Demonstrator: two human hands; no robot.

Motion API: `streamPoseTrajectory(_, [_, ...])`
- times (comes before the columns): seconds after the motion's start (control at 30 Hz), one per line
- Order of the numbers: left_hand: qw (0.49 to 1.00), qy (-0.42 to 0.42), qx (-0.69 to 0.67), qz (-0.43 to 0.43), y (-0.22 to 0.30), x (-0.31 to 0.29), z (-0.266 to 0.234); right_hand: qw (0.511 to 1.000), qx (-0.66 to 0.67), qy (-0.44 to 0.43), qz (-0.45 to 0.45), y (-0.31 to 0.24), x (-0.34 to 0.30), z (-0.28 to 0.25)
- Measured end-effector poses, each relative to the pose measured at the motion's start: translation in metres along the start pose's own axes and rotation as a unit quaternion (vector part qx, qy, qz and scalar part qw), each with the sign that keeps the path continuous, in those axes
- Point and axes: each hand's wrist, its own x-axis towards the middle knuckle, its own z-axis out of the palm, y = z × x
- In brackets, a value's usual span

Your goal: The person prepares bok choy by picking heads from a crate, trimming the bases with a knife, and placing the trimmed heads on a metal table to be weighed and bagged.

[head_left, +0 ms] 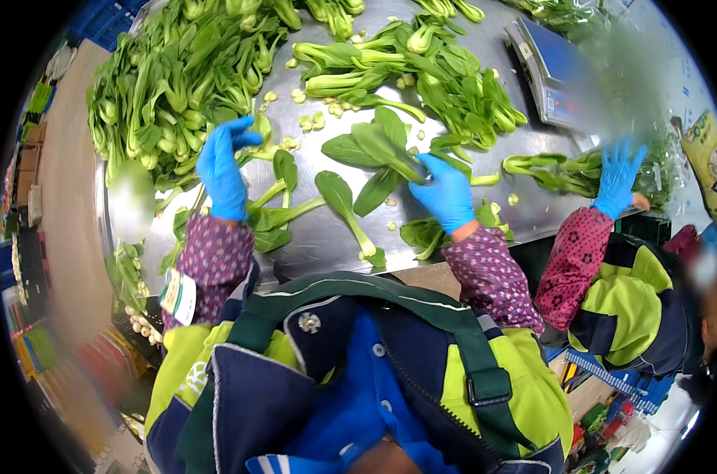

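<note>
My right hand (444,192), in a blue glove, is closed round the stem end of a bok choy (380,146) whose leaves point up and left over the steel table (338,272). A small dark glint shows by its fingers, too little to name. My left hand (225,170), also gloved in blue, is at the edge of a big bok choy pile (184,71), fingers partly bent and apart, nothing visible in them. Between my hands lie loose leaves, one a single bok choy leaf (346,207). Cut stem ends (312,122) are scattered beyond them.
Trimmed bok choy (453,83) lies in a heap farther back. At the right stands a scale (552,71). A co-worker's blue-gloved hand (621,175) rests on bok choy by a plastic bag, close to my right. Blue crates (101,24) stand at the far left.
</note>
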Motion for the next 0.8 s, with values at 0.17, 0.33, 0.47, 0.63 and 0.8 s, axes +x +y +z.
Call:
streamPoseTrajectory(0.17, [0.999, -0.014, -0.007, -0.042, -0.007, -0.048, -0.048, 0.980, 0.184, 0.058, 0.039, -0.020, 0.036, -0.053])
streamPoseTrajectory(0.33, [0.989, -0.116, -0.065, -0.064, 0.012, -0.067, -0.026, 0.905, 0.415, -0.003, 0.088, -0.071, 0.029, -0.075])
streamPoseTrajectory(0.47, [0.971, -0.168, 0.068, 0.156, 0.024, -0.067, -0.009, 0.877, 0.450, -0.107, 0.135, -0.101, 0.015, -0.066])
streamPoseTrajectory(0.63, [0.865, -0.210, 0.248, 0.383, 0.077, -0.051, 0.021, 0.848, 0.492, -0.139, 0.137, -0.141, -0.009, -0.041])
streamPoseTrajectory(0.8, [0.955, -0.244, 0.052, 0.163, 0.037, -0.061, 0.014, 0.979, 0.158, 0.083, -0.096, -0.133, -0.013, -0.024])
